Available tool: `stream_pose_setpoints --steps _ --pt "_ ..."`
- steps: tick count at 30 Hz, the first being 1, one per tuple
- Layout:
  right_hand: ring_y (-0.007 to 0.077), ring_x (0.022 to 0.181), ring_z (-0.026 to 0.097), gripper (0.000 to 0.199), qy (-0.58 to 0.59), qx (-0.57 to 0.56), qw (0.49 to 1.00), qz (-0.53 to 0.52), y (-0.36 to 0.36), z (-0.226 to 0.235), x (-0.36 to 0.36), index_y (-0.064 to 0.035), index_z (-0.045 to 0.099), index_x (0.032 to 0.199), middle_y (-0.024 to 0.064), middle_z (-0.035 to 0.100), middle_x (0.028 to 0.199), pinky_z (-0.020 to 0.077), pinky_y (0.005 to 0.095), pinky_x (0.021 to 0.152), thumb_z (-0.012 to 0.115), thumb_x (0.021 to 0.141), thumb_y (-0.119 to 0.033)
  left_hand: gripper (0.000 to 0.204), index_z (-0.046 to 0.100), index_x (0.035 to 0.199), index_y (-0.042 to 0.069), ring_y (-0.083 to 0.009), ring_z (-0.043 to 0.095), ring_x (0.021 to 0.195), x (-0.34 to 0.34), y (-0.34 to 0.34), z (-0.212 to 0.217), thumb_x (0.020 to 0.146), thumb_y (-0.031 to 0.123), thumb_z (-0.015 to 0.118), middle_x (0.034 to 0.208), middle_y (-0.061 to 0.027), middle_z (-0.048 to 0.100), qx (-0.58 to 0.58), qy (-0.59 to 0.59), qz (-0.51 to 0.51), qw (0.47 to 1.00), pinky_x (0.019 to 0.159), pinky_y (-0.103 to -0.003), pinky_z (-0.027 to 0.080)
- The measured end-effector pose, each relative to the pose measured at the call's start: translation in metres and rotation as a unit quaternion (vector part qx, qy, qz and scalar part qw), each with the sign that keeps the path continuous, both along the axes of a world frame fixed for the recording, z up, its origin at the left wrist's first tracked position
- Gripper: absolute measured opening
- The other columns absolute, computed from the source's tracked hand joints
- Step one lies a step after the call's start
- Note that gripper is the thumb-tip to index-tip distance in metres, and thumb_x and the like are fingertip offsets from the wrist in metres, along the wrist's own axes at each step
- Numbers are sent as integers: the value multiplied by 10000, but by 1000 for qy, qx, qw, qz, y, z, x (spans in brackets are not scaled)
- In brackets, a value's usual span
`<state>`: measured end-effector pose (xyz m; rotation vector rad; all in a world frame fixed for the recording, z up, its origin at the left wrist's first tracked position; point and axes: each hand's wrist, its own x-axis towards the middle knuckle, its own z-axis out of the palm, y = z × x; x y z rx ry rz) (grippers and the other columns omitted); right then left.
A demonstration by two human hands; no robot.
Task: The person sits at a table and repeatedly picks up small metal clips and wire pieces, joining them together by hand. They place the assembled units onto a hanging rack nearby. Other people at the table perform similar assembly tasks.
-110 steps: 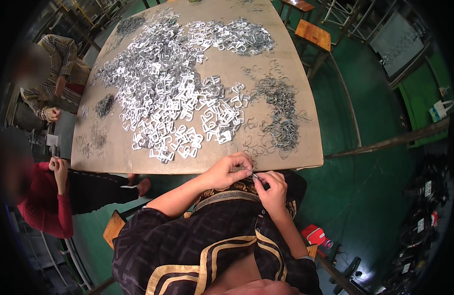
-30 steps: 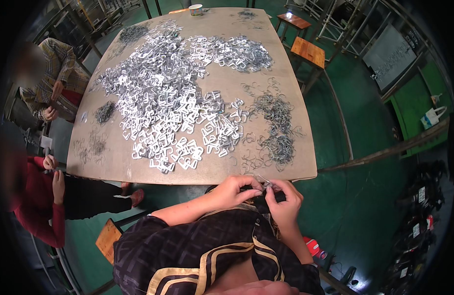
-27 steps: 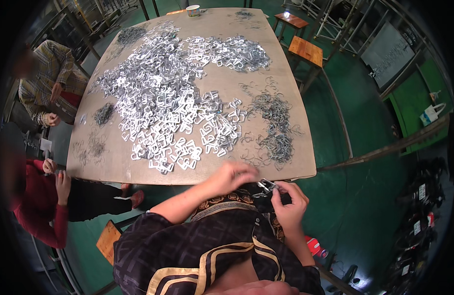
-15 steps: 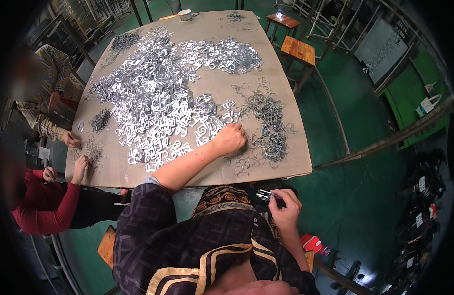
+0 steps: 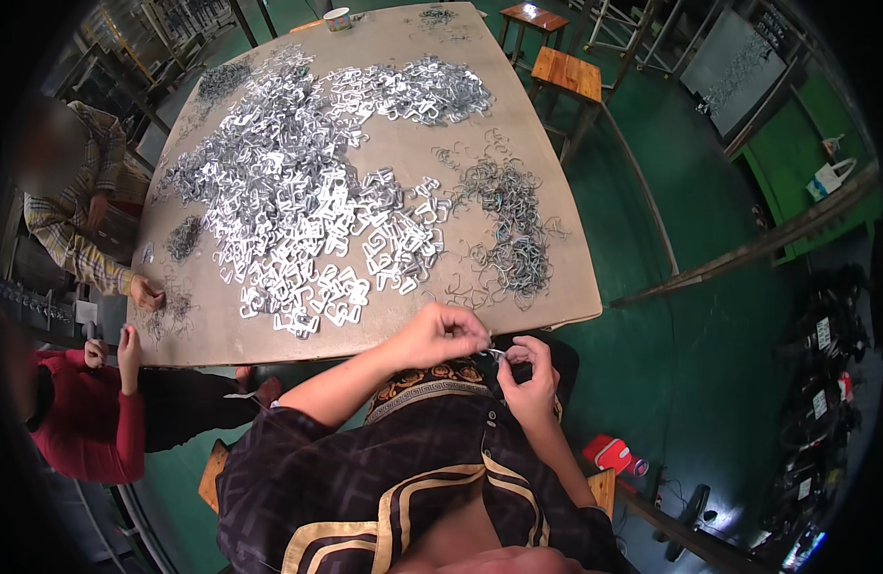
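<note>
Flat brown worktop (image 5: 393, 148) is the largest item in my feed, its near edge just ahead of the wearer's lap; on it I log a broad heap of flat, pale silver metal hooks (image 5: 288, 182), spread over the middle and toward the far left; to the right of that, a tangled heap of thin, dark grey wire loops (image 5: 513, 234) near the right edge; behind, a smaller heap of similar silver hooks (image 5: 413, 91); at the left side, a co-worker's yellow-and-grey plaid sleeve (image 5: 73, 253) and another's dark red sleeve (image 5: 130, 430).

Hands: I have both over the lap, beside the near edge; right hand (image 5: 530, 378), grip clamped, thumb against finger, on a small, bright silver metal piece (image 5: 493, 353); left hand (image 5: 439, 335), grip with thumb and fingertips close together at the piece's left end; whether they pinch anything I cannot tell; the piece sits between the two hands, off the worktop; its exact shape is too small to read.
</note>
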<state>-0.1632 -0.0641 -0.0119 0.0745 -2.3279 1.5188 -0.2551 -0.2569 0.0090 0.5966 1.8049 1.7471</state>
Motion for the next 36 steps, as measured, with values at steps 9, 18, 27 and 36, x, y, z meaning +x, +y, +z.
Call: stream_pose_setpoints --steps 9,18,27,36 --pt "226 739 648 436 30 43 999 8 -1 -5 3 -10 535 1132 102 640 847 533 337 698 704 740 76 96 690 939 9 -173 589 978 31 13 -14 853 49 700 1033 -101 641 69 77 55 993 894 -312 450" --pt "257 775 654 426 39 72 995 55 0 -7 9 -15 541 1124 125 635 882 534 354 721 704 741 76 115 654 970 -26 -122 636 944 42 18 -20 918 73 628 1013 -84 701 70 -21 68 995 849 -283 506" --pt "301 843 582 222 38 152 980 120 14 1 -64 -18 653 1004 120 619 869 476 382 768 669 783 -25 84 637 930 -2 -250 676 917 52 12 -15 855 25 665 999 -121 710 32 202 56 977 812 -356 520" --pt "303 946 557 360 52 275 941 190 -81 -37 -162 -69 663 1074 102 600 951 441 413 858 762 759 -213 113 640 933 -4 -260 665 890 55 8 -16 832 27 680 951 -122 699 4 232 73 970 792 -361 514"
